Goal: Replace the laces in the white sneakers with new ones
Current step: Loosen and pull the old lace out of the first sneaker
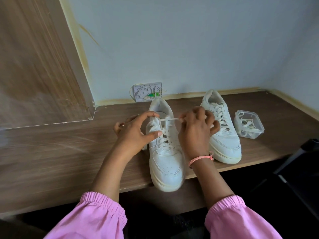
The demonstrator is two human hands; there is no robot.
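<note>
Head view: both hands, left point(133, 130) and right point(195, 128), pinch the lace ends point(170, 119) atop the near white leather sneaker point(165, 163) on the wooden table point(69, 152), seemingly early, both shoes laced.

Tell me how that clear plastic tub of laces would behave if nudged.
The clear tub looks thin-walled and holds only laces, so it is probably light and would slide on the smooth desk. Being low and wide, it seems unlikely to tip.

Sneakers point(193, 140) side by side; container point(249, 124) right.
</note>
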